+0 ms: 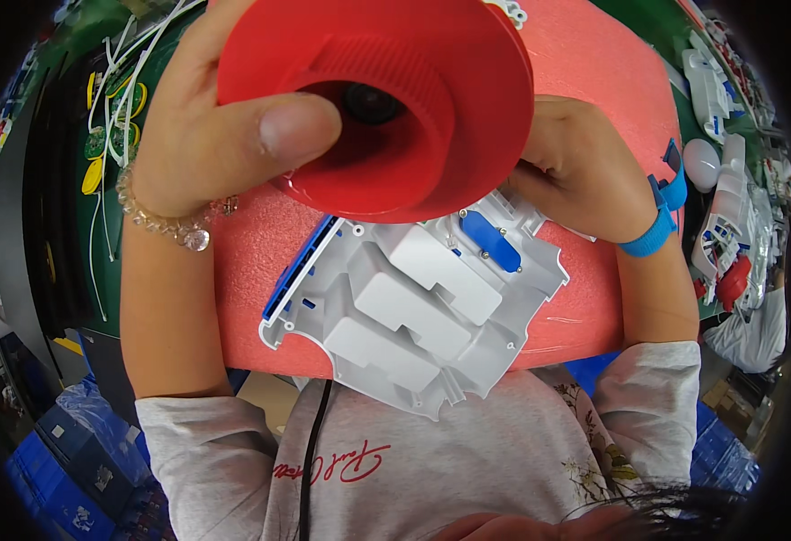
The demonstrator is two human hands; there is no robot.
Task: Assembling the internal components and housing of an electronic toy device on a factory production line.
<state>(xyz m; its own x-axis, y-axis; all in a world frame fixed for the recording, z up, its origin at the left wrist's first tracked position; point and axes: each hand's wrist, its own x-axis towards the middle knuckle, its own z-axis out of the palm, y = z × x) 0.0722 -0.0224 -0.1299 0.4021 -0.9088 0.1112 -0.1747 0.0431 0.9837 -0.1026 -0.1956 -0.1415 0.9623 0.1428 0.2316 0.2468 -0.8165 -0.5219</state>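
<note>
Close to the camera is a red round flanged plastic part (pixel 494 81) with a ribbed hollow hub, a dark round piece (pixel 370 104) deep inside it. My left hand (pixel 206 135) grips it, thumb over the hub's rim and the other fingers hidden. Beyond its right edge my right hand (pixel 580 167) is curled, fingertips out of sight, so what it holds cannot be made out. Below them lies a white plastic housing shell (pixel 431 316), hollow side up. It carries a blue strip (pixel 301 268) at its left edge and a screwed-on blue plate (pixel 490 241) near my right hand.
A pink foam mat (pixel 612 298) covers the work surface. At left are white cables (pixel 107 225) and small green circuit boards with yellow rings (pixel 125 113). White housing parts (pixel 724 207) and a white dome (pixel 702 165) lie right. Blue crates (pixel 62 478) stand lower left.
</note>
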